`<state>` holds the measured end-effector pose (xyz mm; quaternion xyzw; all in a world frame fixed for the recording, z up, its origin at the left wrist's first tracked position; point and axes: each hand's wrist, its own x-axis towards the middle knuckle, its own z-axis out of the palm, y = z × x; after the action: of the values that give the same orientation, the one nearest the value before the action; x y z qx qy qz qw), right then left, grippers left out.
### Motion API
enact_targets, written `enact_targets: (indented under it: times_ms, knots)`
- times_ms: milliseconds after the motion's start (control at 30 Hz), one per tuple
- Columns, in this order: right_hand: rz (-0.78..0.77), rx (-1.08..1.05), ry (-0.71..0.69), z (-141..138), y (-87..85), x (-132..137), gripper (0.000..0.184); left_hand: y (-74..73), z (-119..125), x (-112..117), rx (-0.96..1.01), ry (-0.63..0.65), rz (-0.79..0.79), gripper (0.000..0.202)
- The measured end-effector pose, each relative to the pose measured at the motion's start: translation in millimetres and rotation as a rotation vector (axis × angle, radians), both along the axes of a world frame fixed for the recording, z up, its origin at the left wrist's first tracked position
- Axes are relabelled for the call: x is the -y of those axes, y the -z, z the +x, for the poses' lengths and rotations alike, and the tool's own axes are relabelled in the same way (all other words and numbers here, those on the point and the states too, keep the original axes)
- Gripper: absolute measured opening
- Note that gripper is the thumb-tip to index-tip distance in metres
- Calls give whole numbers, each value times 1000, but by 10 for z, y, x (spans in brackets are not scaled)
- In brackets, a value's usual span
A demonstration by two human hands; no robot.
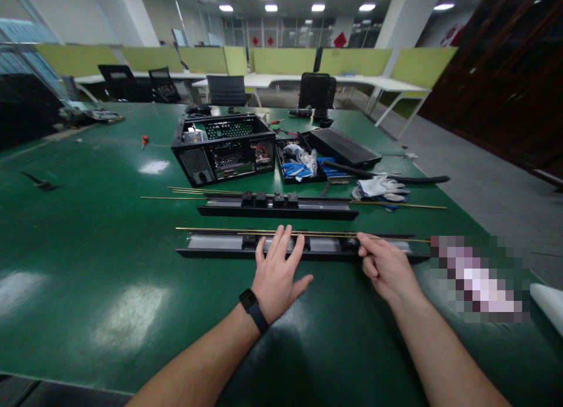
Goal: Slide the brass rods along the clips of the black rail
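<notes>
A long black channel [211,253] with a pale inner strip lies across the green table, with small black blocks in it. Thin brass rods [206,229] run along its top. My left hand [278,272], with a dark watch on the wrist, is spread over the middle of the channel, fingertips at the rods. Toward the channel's right end, my right hand [389,269] pinches a thin brass rod between thumb and forefinger. Behind lies a second black channel [308,212] holding several black blocks [261,199], with more brass rods beside it.
An open black computer case [224,149] stands farther back. Right of it are a black tray with gloves [301,162], a black flat panel [345,147], a black tube [417,179] and white-blue gloves [382,187]. A blurred-out object [479,278] lies at the right.
</notes>
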<state>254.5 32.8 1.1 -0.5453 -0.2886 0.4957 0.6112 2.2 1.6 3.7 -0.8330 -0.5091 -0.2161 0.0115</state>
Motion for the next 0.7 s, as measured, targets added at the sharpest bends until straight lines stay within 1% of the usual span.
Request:
enact_targets:
  times_ms: [367, 567, 700]
  knots:
    - [-21, -34, -5, -12, -71, 18, 34, -6, 5, 7, 3, 7, 5, 76]
    - [-9, -34, 5, -15, -72, 13, 36, -4, 5, 3, -2, 4, 5, 78]
    - [-11, -42, 15, -12, -66, 10, 33, 6, 5, 1, -3, -2, 7, 79]
